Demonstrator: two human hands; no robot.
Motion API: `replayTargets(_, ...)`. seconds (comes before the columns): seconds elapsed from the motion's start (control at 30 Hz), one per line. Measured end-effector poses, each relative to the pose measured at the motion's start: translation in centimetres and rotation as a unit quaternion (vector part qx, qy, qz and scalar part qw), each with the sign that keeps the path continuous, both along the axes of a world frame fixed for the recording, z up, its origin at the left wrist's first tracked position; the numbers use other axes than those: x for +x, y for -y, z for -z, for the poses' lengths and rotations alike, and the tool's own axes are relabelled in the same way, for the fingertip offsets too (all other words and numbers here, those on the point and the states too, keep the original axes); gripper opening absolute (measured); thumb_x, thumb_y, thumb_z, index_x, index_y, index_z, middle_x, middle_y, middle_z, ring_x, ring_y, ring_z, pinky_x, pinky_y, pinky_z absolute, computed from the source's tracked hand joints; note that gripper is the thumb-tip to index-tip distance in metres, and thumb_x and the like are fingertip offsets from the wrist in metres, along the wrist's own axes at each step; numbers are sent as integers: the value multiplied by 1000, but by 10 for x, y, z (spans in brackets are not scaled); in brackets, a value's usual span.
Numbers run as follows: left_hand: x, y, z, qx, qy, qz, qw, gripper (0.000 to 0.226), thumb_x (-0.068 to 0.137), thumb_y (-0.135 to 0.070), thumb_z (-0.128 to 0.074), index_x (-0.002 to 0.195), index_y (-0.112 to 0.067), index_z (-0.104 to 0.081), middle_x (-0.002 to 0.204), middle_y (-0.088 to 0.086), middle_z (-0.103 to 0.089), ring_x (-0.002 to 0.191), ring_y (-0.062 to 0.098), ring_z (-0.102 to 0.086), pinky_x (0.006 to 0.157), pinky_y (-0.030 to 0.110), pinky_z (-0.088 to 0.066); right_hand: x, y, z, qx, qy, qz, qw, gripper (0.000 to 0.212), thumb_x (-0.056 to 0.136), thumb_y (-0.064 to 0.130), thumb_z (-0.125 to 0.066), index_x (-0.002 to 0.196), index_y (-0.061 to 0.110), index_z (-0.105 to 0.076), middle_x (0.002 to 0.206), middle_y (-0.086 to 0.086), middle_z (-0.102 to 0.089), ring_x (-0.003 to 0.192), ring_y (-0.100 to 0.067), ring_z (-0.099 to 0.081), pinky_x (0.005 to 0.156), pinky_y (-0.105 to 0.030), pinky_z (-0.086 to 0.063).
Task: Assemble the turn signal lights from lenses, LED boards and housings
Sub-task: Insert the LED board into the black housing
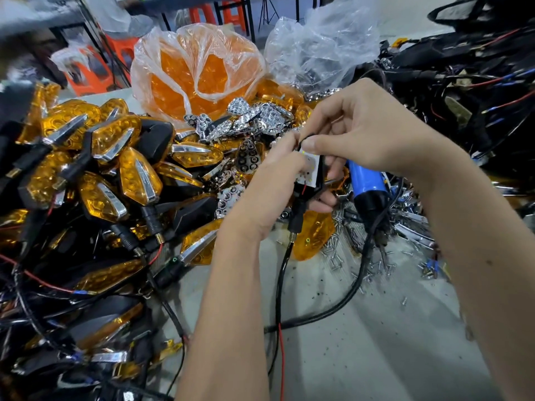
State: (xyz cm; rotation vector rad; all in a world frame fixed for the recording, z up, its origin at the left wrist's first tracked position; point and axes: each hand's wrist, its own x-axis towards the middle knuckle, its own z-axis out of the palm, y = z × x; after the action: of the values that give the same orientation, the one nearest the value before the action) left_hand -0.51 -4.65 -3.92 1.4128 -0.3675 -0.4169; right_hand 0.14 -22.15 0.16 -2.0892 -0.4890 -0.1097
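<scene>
My left hand (260, 192) grips a black housing (304, 192) from the left, and a white LED board (308, 169) lies in its open face. My right hand (370, 134) pinches the housing's top edge, thumb against the board. The housing's black stem, with black and red wires (280, 314), hangs down toward the table. An amber lens (312, 238) lies on the table just under the hands. Chrome reflector inserts (254, 117) are heaped behind them.
Finished amber-and-chrome signal lights (115, 169) are piled at the left. A plastic bag of amber lenses (199, 68) stands at the back. A blue electric screwdriver (367, 186) lies beside my right hand, with loose screws (347, 256) around it. Black wire harnesses (463, 82) fill the right.
</scene>
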Motion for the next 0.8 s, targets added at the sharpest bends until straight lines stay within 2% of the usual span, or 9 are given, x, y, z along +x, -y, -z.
replayTargets(0.07, -1, 1, 1, 14, 14, -5, 1000, 27, 86, -17, -45, 110, -13, -54, 80, 9, -70, 64, 33, -69, 58, 41, -61, 0, 0, 0, -5, -6, -4, 1000, 5, 92, 6, -77, 88, 9, -78, 62, -12, -72, 51, -29, -72, 51, -32, -61)
replayTargets(0.23, -3, 1, 3, 42, 54, -24, 997, 32, 95, -18, -41, 122, -5, -51, 76, 1, -67, 64, 24, -68, 54, 34, -56, 5, 1, 1, -13, -17, -8, 1000, 10, 92, 6, -77, 84, 13, -79, 61, -11, -71, 51, -28, -73, 49, -27, -58)
replayTargets(0.37, -3, 5, 6, 63, 70, -27, 995, 21, 103, -15, -37, 115, -5, -51, 79, 6, -62, 61, 22, -59, 46, 29, -42, 7, 3, 7, 4, -37, 0, 999, 6, 93, 4, -76, 88, 7, -78, 58, -11, -70, 50, -26, -72, 49, -25, -57)
replayTargets(0.53, -2, 3, 6, 65, 76, -49, 994, 17, 104, -16, -37, 100, -14, -53, 73, 5, -60, 55, 20, -55, 43, 25, -37, 10, -1, 11, 35, -58, 1, 998, 4, 94, 3, -75, 92, 3, -78, 61, -13, -71, 54, -28, -74, 52, -26, -59)
replayTargets(0.7, -1, -1, 5, 53, 80, -78, 992, 21, 104, -7, -35, 113, -2, -54, 70, 8, -58, 49, 20, -54, 41, 24, -36, 10, -5, 11, 72, -76, -16, 994, 5, 94, 0, -74, 98, 2, -77, 67, -9, -74, 63, -26, -76, 63, -35, -66)
replayTargets(0.8, 1, -5, 4, 67, 78, -101, 990, 29, 104, -9, -36, 122, -10, -59, 73, 5, -61, 52, 18, -57, 41, 26, -38, 12, -12, 14, 68, -54, 9, 996, 7, 93, 1, -75, 100, 5, -76, 64, -8, -72, 59, -26, -75, 59, -31, -63)
